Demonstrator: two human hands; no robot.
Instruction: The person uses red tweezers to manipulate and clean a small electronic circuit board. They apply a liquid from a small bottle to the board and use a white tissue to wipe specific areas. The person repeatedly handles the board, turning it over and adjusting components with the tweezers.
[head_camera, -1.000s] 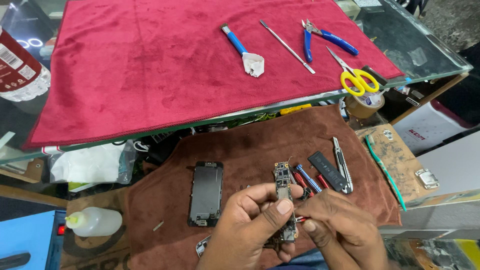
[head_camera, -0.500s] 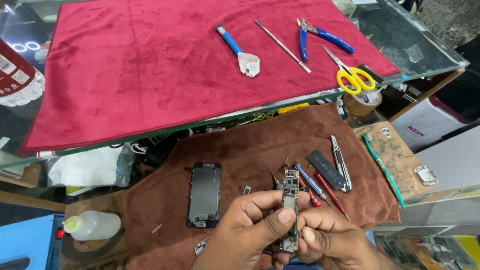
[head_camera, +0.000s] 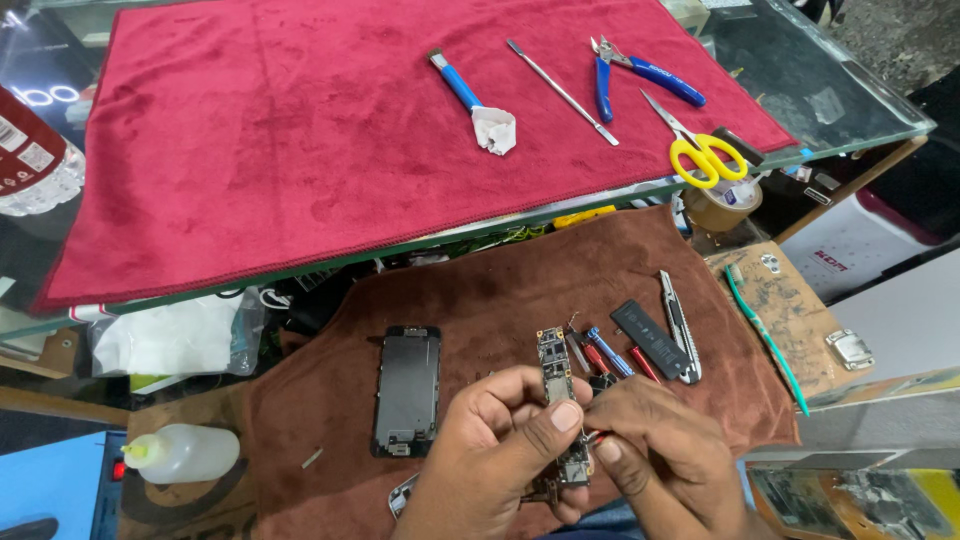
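Left hand (head_camera: 500, 450) is closed around a narrow phone logic board (head_camera: 560, 400), thumb pressed on its front, fingers curled behind; board stands roughly upright, long axis running away from the camera, over the near edge of the brown cloth (head_camera: 500, 290). Right hand (head_camera: 665, 450) is pinched shut right beside the board's lower half, thumb and forefinger tips meeting at the board edge. Something small and thin sits in that pinch, can't tell what. Both hands touch each other at the board.

On the brown cloth: phone screen assembly (head_camera: 407, 388) lying flat, left of the hands, apart from them. Just right of the board, a cluster of small screwdrivers (head_camera: 605, 352) with blue and red handles, then a black phone battery (head_camera: 652, 340), then a silver utility knife (head_camera: 680, 322) touching the battery's far side. Green-handled brush (head_camera: 765, 335) on the stained pad to the right, off the cloth.

Upper glass surface (head_camera: 850, 90) carries a red towel (head_camera: 300, 140). On it: blue-handled brush (head_camera: 475, 100) with white tip, metal spudger (head_camera: 562, 78), blue pliers (head_camera: 640, 72), yellow scissors (head_camera: 700, 150) hanging over the towel's edge. Brown tape roll (head_camera: 722, 205) just under the scissors.

White squeeze bottle (head_camera: 180, 452) lies on its side, far left, well apart from the hands.
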